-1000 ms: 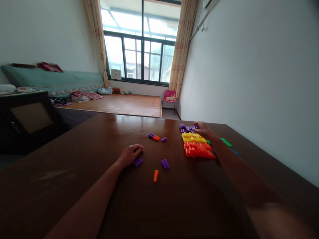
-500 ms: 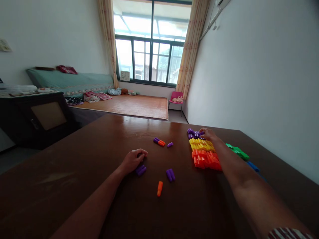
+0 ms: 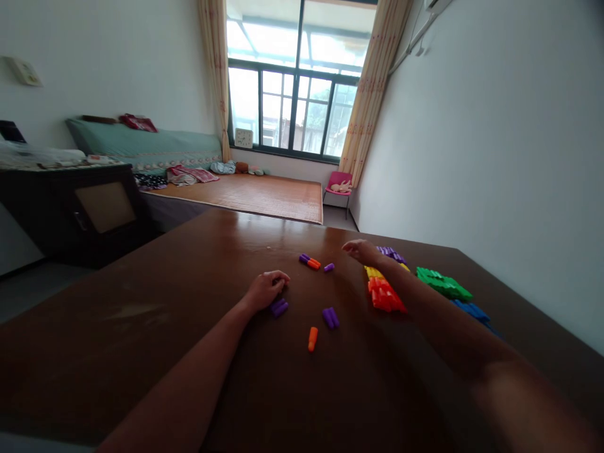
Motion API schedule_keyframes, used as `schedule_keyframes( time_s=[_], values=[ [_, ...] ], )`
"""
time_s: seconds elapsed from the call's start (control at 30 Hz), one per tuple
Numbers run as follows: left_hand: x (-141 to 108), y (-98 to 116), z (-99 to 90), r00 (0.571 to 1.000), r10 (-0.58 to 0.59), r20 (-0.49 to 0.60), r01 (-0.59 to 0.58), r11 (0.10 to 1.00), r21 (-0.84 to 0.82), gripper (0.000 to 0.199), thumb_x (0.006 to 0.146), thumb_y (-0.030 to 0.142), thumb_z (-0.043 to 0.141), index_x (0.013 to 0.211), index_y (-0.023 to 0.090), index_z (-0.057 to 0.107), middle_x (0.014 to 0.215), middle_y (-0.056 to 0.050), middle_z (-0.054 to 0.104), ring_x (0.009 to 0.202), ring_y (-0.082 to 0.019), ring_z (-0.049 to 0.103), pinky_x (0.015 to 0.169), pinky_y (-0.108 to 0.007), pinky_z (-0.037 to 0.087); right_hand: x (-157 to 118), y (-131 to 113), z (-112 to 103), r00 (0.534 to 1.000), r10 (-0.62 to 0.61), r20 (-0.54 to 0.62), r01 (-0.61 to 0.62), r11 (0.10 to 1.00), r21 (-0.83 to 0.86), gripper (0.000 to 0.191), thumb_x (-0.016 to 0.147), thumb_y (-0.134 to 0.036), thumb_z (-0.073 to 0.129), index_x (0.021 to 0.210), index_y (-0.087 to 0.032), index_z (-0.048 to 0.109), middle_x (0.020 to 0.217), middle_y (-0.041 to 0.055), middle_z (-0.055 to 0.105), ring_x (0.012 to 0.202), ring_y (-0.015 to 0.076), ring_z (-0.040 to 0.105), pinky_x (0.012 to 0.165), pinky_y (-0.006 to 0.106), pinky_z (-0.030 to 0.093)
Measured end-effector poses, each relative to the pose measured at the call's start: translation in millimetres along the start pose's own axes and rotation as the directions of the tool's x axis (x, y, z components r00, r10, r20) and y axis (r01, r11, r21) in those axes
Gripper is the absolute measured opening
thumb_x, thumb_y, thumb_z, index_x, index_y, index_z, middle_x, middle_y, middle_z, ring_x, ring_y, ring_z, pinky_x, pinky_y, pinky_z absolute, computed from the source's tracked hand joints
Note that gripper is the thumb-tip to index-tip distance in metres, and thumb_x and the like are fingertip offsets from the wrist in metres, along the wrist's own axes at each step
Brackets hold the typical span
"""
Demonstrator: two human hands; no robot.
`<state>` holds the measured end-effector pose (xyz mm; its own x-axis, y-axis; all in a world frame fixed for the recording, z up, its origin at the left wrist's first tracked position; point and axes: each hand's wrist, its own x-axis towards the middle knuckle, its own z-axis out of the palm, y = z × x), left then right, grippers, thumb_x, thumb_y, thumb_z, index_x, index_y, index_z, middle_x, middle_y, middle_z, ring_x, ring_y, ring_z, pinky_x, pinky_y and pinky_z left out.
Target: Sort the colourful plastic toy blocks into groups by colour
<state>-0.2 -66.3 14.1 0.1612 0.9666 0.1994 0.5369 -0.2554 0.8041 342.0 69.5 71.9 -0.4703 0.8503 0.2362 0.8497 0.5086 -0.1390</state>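
My left hand (image 3: 270, 290) rests on the table with its fingers curled in; whatever they may hold is hidden. Just below it lies a pair of purple plastic pegs (image 3: 279, 307). My right hand (image 3: 362, 251) hovers over the table with fingers apart, pointing left and holding nothing I can see. A single small purple peg (image 3: 329, 267) is closest to its fingertips, beside a joined purple and orange piece (image 3: 310, 262). Nearer to me are a purple pair (image 3: 331, 318) and an orange peg (image 3: 313, 339). My right forearm partly covers the rows of purple (image 3: 391, 254), yellow (image 3: 374, 272) and orange-red pegs (image 3: 384, 296).
Green pegs (image 3: 441, 283) and blue pegs (image 3: 472, 309) lie right of my forearm on the brown glossy table (image 3: 189, 296). Past the far edge stand a bed (image 3: 264, 195) and a pink chair (image 3: 338, 182). A dark cabinet (image 3: 104, 204) is at left.
My right hand has left the purple row and moved left, towards the small purple peg. My left hand stays beside the purple pair. The whole view has shifted slightly.
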Motion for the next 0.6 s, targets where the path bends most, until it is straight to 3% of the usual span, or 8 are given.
schedule_keyframes(
  time_s=[0.07,0.13,0.27,0.37,0.47,0.53,0.6],
  values=[
    [-1,0,-0.3,1.000,0.007,0.003,-0.007,1.000,0.008,0.030,0.077,0.037,0.050,0.090,0.018,0.070,0.079,-0.003,0.071,0.064,-0.016,0.061,0.057,-0.025,0.045,1,-33,16,0.988,-0.119,0.096,0.119,0.993,0.016,0.035,0.077,-0.009,0.058,0.106,-0.025,0.071,0.107,0.0020,0.071,0.101,0.0200,0.064,0.093,0.032,0.047],
    [-1,-1,-0.7,1.000,0.015,0.010,-0.015,1.000,0.007,0.030,0.078,0.037,0.050,0.090,0.018,0.070,0.078,-0.003,0.071,0.065,-0.016,0.062,0.058,-0.025,0.046,0,-54,32,0.975,-0.154,0.158,0.155,0.988,0.004,0.037,0.075,-0.008,0.058,0.105,-0.025,0.072,0.107,0.0027,0.071,0.102,0.0214,0.063,0.094,0.033,0.046],
    [-2,-3,-1.7,1.000,0.020,0.024,-0.020,1.000,-0.001,0.031,0.078,0.038,0.050,0.091,0.019,0.070,0.079,-0.003,0.071,0.066,-0.016,0.062,0.060,-0.025,0.046,-3,-59,45,0.977,-0.140,0.160,0.148,0.988,-0.042,0.028,0.076,-0.010,0.060,0.096,-0.023,0.074,0.100,0.0040,0.071,0.096,0.0200,0.065,0.089,0.029,0.048],
    [-1,-3,-2.1,1.000,0.007,0.024,-0.006,1.000,-0.006,0.031,0.078,0.040,0.051,0.091,0.019,0.070,0.079,-0.003,0.071,0.066,-0.016,0.062,0.060,-0.025,0.047,-2,-32,30,0.995,-0.075,0.072,0.079,0.995,-0.055,0.021,0.078,-0.016,0.063,0.095,-0.023,0.074,0.100,0.0053,0.069,0.090,0.0173,0.065,0.085,0.026,0.048],
    [-1,0,-2.1,1.000,-0.014,0.019,0.014,1.000,-0.005,0.031,0.077,0.040,0.052,0.091,0.019,0.070,0.079,-0.003,0.071,0.065,-0.016,0.062,0.059,-0.025,0.046,-5,16,1,0.987,0.144,-0.072,-0.148,0.987,-0.056,0.018,0.082,-0.023,0.063,0.097,-0.021,0.073,0.095,0.0058,0.069,0.087,0.0155,0.065,0.082,0.025,0.048],
    [-1,2,-2.1,1.000,-0.025,0.019,0.025,1.000,-0.008,0.031,0.077,0.040,0.052,0.091,0.020,0.070,0.079,-0.002,0.071,0.064,-0.016,0.061,0.058,-0.024,0.046,-15,49,-17,0.922,0.328,-0.205,-0.339,0.940,-0.021,0.021,0.083,-0.029,0.064,0.101,-0.021,0.070,0.093,0.0056,0.069,0.086,0.0153,0.064,0.079,0.025,0.049],
    [-1,3,-2.2,0.999,-0.032,0.012,0.032,0.999,-0.015,0.030,0.077,0.040,0.052,0.090,0.020,0.070,0.079,-0.002,0.070,0.062,-0.015,0.060,0.056,-0.024,0.045,-28,77,-27,0.843,0.436,-0.315,-0.454,0.891,0.017,0.026,0.084,-0.034,0.064,0.105,-0.019,0.067,0.099,0.0076,0.067,0.089,0.0164,0.063,0.079,0.026,0.050]
  ],
)
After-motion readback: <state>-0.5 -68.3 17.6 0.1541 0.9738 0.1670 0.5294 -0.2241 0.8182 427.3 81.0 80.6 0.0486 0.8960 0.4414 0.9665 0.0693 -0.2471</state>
